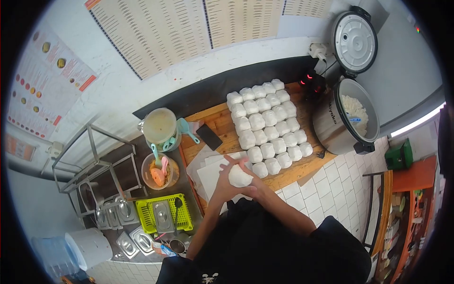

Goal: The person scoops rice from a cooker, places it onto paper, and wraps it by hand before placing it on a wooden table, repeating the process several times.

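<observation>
Between my two hands is a rounded white paper-wrapped parcel [240,175]. My left hand [223,185] wraps it from the left, and my right hand [256,186] presses against its right side. Both hands are above a stack of white paper sheets [210,176] at the front of the wooden table [302,166]. Just beyond them, several similar white parcels [268,117] sit in close rows. What is inside the parcels is hidden.
A Miyako rice cooker [326,124] with its lid [355,41] raised holds white rice and a blue scoop [353,119]. To the left are a phone [209,137], a tub of orange food [174,176], a lidded container [159,126], a green basket [144,218] and a metal rack [94,147].
</observation>
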Demonstrator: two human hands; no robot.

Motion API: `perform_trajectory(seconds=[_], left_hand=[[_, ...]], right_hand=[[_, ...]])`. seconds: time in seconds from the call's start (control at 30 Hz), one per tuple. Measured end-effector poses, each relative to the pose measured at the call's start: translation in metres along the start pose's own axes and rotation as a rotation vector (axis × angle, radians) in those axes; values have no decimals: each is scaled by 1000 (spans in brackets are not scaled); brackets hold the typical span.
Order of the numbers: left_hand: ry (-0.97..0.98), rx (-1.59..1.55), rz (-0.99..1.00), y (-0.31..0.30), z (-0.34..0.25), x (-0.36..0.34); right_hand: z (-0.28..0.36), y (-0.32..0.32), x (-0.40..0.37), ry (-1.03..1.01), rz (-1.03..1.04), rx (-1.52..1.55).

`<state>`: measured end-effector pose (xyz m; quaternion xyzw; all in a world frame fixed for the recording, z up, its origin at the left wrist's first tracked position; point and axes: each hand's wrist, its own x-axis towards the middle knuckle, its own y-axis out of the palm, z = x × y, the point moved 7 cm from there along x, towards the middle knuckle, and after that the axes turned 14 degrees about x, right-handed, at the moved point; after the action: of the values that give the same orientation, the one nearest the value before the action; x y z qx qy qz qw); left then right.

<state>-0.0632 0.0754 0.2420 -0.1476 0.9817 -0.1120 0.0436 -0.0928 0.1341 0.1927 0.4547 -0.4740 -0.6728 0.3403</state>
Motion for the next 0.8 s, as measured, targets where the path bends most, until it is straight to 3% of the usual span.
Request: perform_trajectory(seconds=[0.03, 0.07, 0.13, 0.2, 0.27, 0.33, 0.37, 0.47, 0.6, 0.67, 0.73, 0.8], left_hand=[[-45, 66, 68, 7, 10, 1], [-30, 81, -7, 7, 14, 2], [-1, 104, -159, 11, 10, 6], [-312, -177, -243, 29, 46, 14], [-299, -494, -289, 50, 81, 34], [-423, -639, -151, 79, 103, 49], [-446, -635, -102, 88, 108, 57], [-430, -465, -7, 93, 89, 85], [-188, 172, -242, 70, 152, 144], [-203, 200, -170, 77, 186, 162], [-184, 260, -160, 85, 199, 168], [-128, 363, -206, 91, 203, 166]], right_hand=[[2, -9, -2, 14, -45, 19], [4, -17, -4, 28, -91, 36], [29, -33, -12, -221, -258, -179], [64, -41, -31, -548, -447, -375], [87, -27, -37, -697, -433, -885], [91, -19, -50, -784, -428, -1406], [104, -24, -52, -851, -479, -1463], [151, -97, -20, -677, -537, -1045], [210, -148, 13, -726, -854, -1156], [225, -181, 43, -667, -919, -1196], [226, -200, 59, -638, -929, -1108], [230, -194, 72, -767, -767, -1315]])
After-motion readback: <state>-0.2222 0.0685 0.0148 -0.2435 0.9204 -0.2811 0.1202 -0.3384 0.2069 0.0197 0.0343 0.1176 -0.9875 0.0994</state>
